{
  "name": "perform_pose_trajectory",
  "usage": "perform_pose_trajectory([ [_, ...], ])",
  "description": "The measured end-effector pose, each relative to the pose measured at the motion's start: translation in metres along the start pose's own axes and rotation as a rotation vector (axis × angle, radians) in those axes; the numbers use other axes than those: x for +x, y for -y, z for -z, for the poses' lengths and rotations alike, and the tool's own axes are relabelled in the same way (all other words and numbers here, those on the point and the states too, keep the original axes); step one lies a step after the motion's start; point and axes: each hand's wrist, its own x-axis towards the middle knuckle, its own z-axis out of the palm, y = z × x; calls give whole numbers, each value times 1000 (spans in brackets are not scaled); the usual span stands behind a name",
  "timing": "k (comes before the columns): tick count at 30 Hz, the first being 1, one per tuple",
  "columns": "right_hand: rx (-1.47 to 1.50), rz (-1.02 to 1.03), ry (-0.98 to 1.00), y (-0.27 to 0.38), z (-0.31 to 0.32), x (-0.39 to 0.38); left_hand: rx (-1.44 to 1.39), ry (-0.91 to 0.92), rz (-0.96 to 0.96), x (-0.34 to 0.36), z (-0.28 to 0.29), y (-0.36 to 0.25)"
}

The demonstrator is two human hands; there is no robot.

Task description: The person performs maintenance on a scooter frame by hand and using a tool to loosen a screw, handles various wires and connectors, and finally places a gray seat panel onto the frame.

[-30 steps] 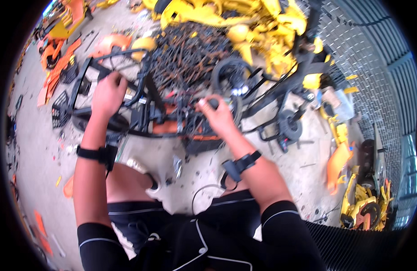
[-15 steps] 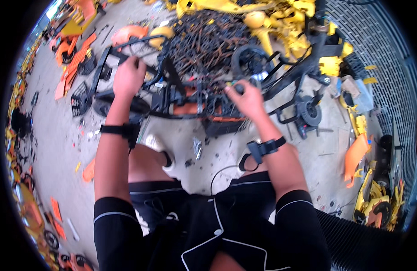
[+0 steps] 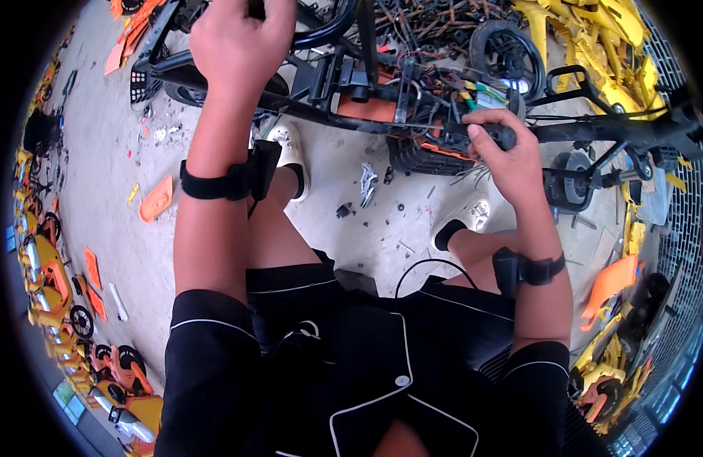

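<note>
A stripped black scooter frame [image 3: 568,132] lies across the top of the view in front of my feet. My left hand [image 3: 243,46] is closed in a fist at the frame's left part, over a black tube; its fingertips are hidden. In my right hand [image 3: 513,156] is a black-handled screwdriver [image 3: 504,138], its thin shaft pointing left along the middle of the frame. Wires and green-yellow bits [image 3: 467,97] show just beyond that hand. Beside them sits an orange panel [image 3: 367,107] within the frame. Below the hand hangs a black slatted box [image 3: 424,158].
Rusty metal parts [image 3: 435,23] are heaped behind the frame, next to a black wheel [image 3: 507,59] and yellow body panels [image 3: 595,38]. Orange pieces [image 3: 156,198] and small scraps [image 3: 367,183] litter the concrete floor. Rows of yellow scooters [image 3: 51,278] line the left side.
My view has shifted, and the frame now looks larger. My left hand appears higher in the picture. My right hand has gone right, and the screwdriver shaft now shows, pointing left.
</note>
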Motion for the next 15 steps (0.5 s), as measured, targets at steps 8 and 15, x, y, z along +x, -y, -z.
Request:
perform_pose_trajectory([
  [8, 41, 28, -233, -1, 11, 3, -244, 86, 151, -9, -7, 10],
  [15, 63, 118, -247, -1, 9, 3, -314, 135, 1, -10, -19, 28],
])
